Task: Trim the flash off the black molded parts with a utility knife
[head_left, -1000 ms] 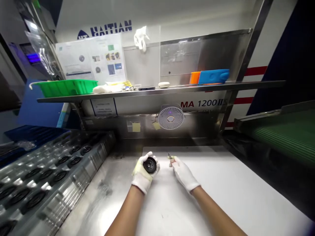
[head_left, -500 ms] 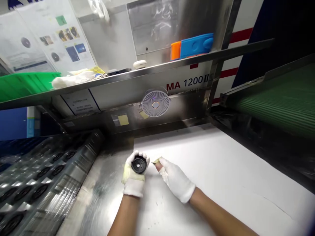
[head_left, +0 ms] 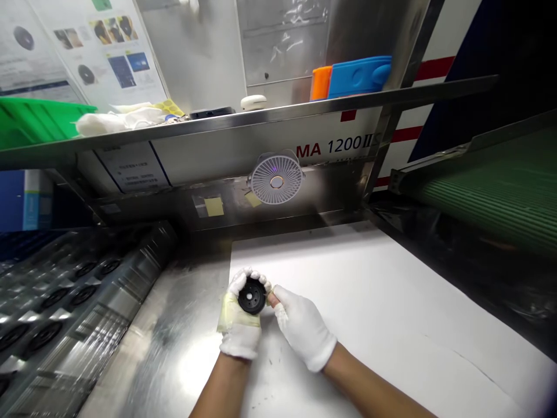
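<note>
In a white glove with a yellowish patch, my left hand [head_left: 241,325] is wrapped round a round black plastic part [head_left: 251,296]. The part looks like a small wheel, with a hole at its centre and its face turned up towards me. My right hand [head_left: 302,325], also gloved but with a bare thumb tip, pinches a small pointed blade against the right rim of the part. Most of the blade is hidden behind the fingers. Both hands are above a white sheet [head_left: 331,261] on the metal bench.
Clear plastic trays [head_left: 100,313] with several black round parts are stacked at the left. A small fan [head_left: 277,180] hangs below a metal shelf [head_left: 209,123]. On the shelf are a green bin [head_left: 39,122] and a blue object [head_left: 359,78]. A green ribbed conveyor [head_left: 487,180] is at the right.
My hands have come together: the blade in my right hand now meets the rim of the black part, where a gap was before. The view has shifted slightly.
</note>
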Available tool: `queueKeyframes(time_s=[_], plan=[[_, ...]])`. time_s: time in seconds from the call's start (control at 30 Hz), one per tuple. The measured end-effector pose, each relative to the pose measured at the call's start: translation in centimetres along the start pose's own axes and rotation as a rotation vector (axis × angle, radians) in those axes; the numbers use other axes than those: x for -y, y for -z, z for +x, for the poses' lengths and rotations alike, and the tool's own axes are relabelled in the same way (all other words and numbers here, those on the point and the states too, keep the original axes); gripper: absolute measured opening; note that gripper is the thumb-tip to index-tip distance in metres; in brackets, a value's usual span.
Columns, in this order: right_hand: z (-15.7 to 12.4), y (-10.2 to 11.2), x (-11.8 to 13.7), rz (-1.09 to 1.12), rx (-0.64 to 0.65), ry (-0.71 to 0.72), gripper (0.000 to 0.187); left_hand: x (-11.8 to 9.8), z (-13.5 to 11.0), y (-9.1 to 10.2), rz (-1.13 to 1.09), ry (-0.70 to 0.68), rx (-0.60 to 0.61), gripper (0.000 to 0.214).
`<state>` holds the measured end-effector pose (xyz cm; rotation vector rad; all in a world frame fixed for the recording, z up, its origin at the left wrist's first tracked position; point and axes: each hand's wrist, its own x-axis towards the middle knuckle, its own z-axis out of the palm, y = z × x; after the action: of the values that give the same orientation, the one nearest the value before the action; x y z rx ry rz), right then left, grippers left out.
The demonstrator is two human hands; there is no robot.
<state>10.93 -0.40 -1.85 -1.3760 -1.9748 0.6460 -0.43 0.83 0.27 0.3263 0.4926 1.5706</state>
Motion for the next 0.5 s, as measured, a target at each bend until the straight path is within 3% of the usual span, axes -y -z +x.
queueKeyframes(time_s=[0.37,0.5], plan=[[-0.8,-1.3,1.4,0.008,0.038,0.066,0.021,0.1,0.9,1.0,-0.061,-0.117,-0.101,0.004],[-0.6,-1.0,0.7,0.029,0.049,0.044,0.022,-0.3,0.5,0.7,0.054,-0.008,-0.176,0.026]])
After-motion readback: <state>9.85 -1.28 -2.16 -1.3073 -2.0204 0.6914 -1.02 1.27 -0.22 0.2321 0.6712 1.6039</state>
